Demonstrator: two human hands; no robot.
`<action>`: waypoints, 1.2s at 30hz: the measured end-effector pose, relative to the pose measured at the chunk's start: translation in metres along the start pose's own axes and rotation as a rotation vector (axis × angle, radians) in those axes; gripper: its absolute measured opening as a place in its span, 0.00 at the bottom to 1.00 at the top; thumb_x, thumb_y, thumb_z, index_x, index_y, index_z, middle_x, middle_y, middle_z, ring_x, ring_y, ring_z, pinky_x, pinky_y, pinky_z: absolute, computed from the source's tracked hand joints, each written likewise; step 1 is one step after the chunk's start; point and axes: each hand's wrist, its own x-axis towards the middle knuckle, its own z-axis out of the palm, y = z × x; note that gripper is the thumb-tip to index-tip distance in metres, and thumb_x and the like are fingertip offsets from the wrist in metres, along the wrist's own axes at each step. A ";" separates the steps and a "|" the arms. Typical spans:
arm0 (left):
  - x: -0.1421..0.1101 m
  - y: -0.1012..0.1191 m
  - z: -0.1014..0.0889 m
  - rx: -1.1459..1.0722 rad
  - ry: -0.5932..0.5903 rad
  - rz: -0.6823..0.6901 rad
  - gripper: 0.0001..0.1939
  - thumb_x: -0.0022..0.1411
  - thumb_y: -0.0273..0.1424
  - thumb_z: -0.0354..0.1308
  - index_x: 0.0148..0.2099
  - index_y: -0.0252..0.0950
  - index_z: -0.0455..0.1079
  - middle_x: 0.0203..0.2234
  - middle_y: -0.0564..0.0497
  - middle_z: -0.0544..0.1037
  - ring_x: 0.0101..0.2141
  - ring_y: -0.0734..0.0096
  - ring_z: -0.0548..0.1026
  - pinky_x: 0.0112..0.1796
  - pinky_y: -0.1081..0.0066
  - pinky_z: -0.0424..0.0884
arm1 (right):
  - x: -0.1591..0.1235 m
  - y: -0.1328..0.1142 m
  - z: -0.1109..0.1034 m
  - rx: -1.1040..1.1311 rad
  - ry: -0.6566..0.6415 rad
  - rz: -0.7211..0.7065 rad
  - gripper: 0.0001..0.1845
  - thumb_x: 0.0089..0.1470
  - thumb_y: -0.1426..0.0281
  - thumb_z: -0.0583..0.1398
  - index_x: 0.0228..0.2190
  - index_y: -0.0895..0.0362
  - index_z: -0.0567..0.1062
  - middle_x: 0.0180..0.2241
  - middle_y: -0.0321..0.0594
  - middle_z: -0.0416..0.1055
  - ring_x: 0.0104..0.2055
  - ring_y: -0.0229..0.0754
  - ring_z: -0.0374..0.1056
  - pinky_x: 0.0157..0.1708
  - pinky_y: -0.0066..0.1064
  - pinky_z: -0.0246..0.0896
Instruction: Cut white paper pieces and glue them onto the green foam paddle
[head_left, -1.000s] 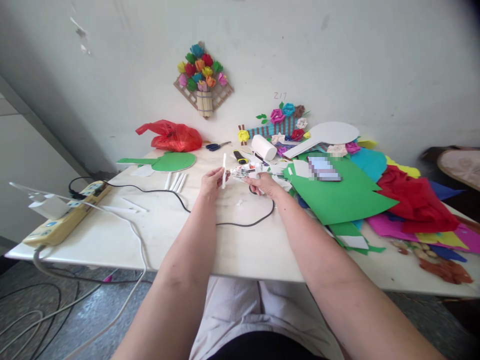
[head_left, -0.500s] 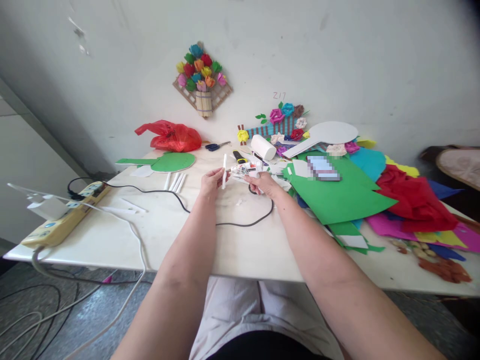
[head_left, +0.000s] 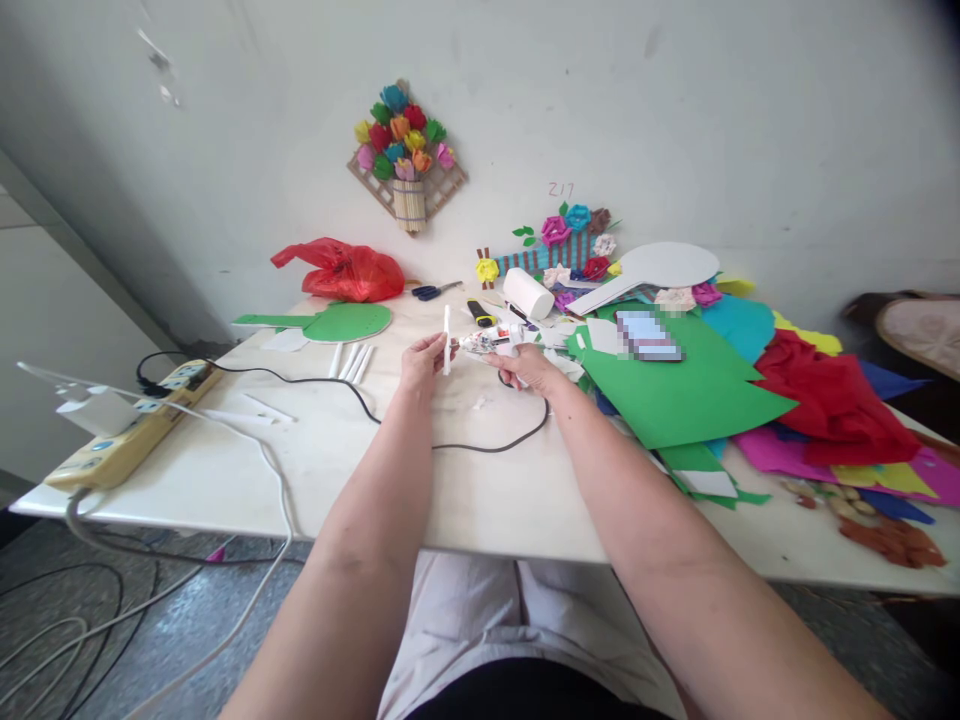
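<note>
Upright between the fingers of my left hand is a thin white paper stick. My right hand is wrapped round a white glue gun with smudges on its body. Its nozzle points left, at or very close to the stick; I cannot tell whether they touch. A black cord loops from below my right hand across the table. Left of my left hand lie several white paper sticks side by side. My right fingers partly hide the gun's handle.
A power strip stands at the left edge. Behind the hands lie a yellow-black cutter, scissors, a white roll and a red bag. Green sheets with a phone and coloured paper cover the right side.
The glue gun's nozzle has shifted slightly along the white stick, and the stick leans a little differently. Both hands keep their grip; the view has moved very slightly.
</note>
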 end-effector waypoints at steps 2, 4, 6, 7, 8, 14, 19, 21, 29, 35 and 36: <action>0.000 0.000 0.000 -0.004 0.006 0.001 0.08 0.48 0.26 0.64 0.33 0.29 0.71 0.24 0.46 0.77 0.26 0.72 0.76 0.33 0.72 0.71 | -0.001 -0.002 0.000 -0.007 -0.005 0.006 0.19 0.40 0.57 0.65 0.19 0.59 0.68 0.11 0.32 0.63 0.09 0.29 0.52 0.07 0.22 0.45; 0.001 -0.001 -0.001 -0.011 0.012 0.007 0.08 0.48 0.26 0.64 0.33 0.28 0.71 0.24 0.46 0.77 0.26 0.72 0.76 0.33 0.71 0.71 | -0.002 -0.003 0.001 -0.016 -0.010 0.010 0.19 0.40 0.57 0.65 0.19 0.59 0.67 0.11 0.32 0.63 0.09 0.29 0.52 0.07 0.22 0.45; 0.002 -0.001 -0.002 -0.015 0.017 0.014 0.07 0.49 0.25 0.63 0.33 0.28 0.72 0.24 0.46 0.77 0.26 0.72 0.76 0.33 0.71 0.71 | -0.002 -0.004 0.001 -0.022 -0.015 0.011 0.19 0.40 0.57 0.66 0.20 0.59 0.68 0.11 0.31 0.63 0.09 0.29 0.51 0.07 0.23 0.45; 0.002 -0.001 -0.002 -0.015 0.019 0.017 0.07 0.49 0.25 0.63 0.33 0.28 0.72 0.24 0.46 0.77 0.26 0.72 0.76 0.33 0.71 0.71 | -0.002 -0.004 0.001 -0.025 -0.019 0.011 0.19 0.40 0.58 0.66 0.20 0.59 0.68 0.11 0.31 0.62 0.09 0.29 0.51 0.07 0.22 0.45; 0.002 -0.001 -0.002 -0.014 0.020 0.019 0.07 0.49 0.25 0.63 0.33 0.28 0.72 0.24 0.46 0.77 0.26 0.72 0.76 0.33 0.71 0.71 | -0.003 -0.005 0.001 -0.027 -0.024 0.010 0.18 0.40 0.58 0.66 0.21 0.59 0.68 0.11 0.31 0.62 0.09 0.29 0.51 0.07 0.22 0.45; 0.002 0.000 -0.001 -0.008 0.054 0.023 0.10 0.45 0.28 0.66 0.32 0.29 0.71 0.23 0.48 0.77 0.25 0.72 0.76 0.31 0.73 0.71 | -0.005 -0.008 0.001 -0.053 -0.035 0.032 0.18 0.42 0.59 0.65 0.18 0.60 0.67 0.11 0.31 0.62 0.09 0.28 0.51 0.08 0.22 0.46; 0.002 0.000 -0.001 -0.014 0.061 0.034 0.10 0.46 0.28 0.66 0.32 0.29 0.71 0.23 0.47 0.77 0.25 0.72 0.76 0.31 0.72 0.70 | -0.005 -0.008 0.001 -0.074 -0.042 0.033 0.19 0.42 0.59 0.65 0.17 0.60 0.66 0.10 0.32 0.63 0.09 0.28 0.52 0.09 0.23 0.47; 0.002 0.001 -0.001 -0.011 0.075 0.038 0.10 0.46 0.28 0.65 0.32 0.29 0.71 0.23 0.47 0.77 0.26 0.71 0.76 0.31 0.72 0.70 | -0.005 -0.008 0.001 -0.071 -0.045 0.024 0.19 0.42 0.59 0.65 0.17 0.60 0.66 0.11 0.32 0.63 0.08 0.28 0.52 0.09 0.23 0.46; 0.002 0.001 0.000 -0.019 0.094 0.058 0.10 0.46 0.27 0.65 0.32 0.28 0.71 0.23 0.47 0.76 0.26 0.70 0.76 0.30 0.72 0.71 | -0.006 -0.009 0.002 -0.099 -0.051 0.033 0.18 0.42 0.58 0.64 0.19 0.60 0.68 0.10 0.31 0.62 0.09 0.28 0.52 0.09 0.22 0.47; 0.002 0.001 -0.001 -0.029 0.108 0.065 0.09 0.47 0.27 0.64 0.32 0.28 0.71 0.23 0.46 0.76 0.27 0.69 0.76 0.31 0.71 0.71 | -0.005 -0.007 0.002 -0.150 -0.043 0.029 0.21 0.42 0.57 0.64 0.15 0.60 0.66 0.11 0.33 0.62 0.09 0.28 0.52 0.09 0.22 0.46; 0.002 0.001 -0.001 -0.033 0.109 0.067 0.09 0.47 0.26 0.64 0.32 0.28 0.71 0.23 0.46 0.76 0.27 0.69 0.76 0.31 0.71 0.71 | -0.005 -0.008 0.002 -0.157 -0.040 0.031 0.21 0.42 0.57 0.64 0.15 0.60 0.66 0.10 0.32 0.62 0.09 0.28 0.52 0.09 0.22 0.46</action>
